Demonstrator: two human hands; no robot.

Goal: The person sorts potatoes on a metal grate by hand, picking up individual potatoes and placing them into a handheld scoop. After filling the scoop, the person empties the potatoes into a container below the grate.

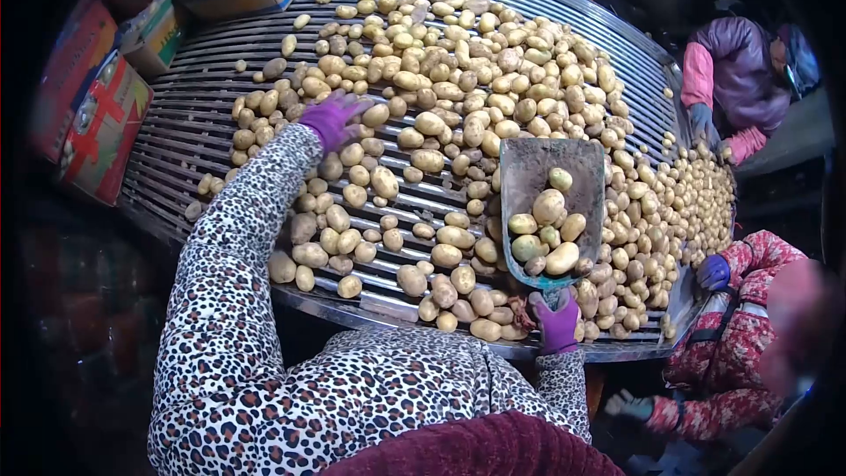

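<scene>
Bare slats left (passable); potatoes crowd centre, right.

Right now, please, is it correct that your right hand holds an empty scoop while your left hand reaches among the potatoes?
The scoop is not empty: the head view shows several potatoes in it. The right hand holds it, and the left hand reaches among the potatoes.

Leopard print everywhere here: both sleeves are that tan-and-black spotted fabric, and it carries on across the chest too. The left hand and right hand are both gloved in bright purple. Low at the front there's a dark maroon knitted layer.
</scene>
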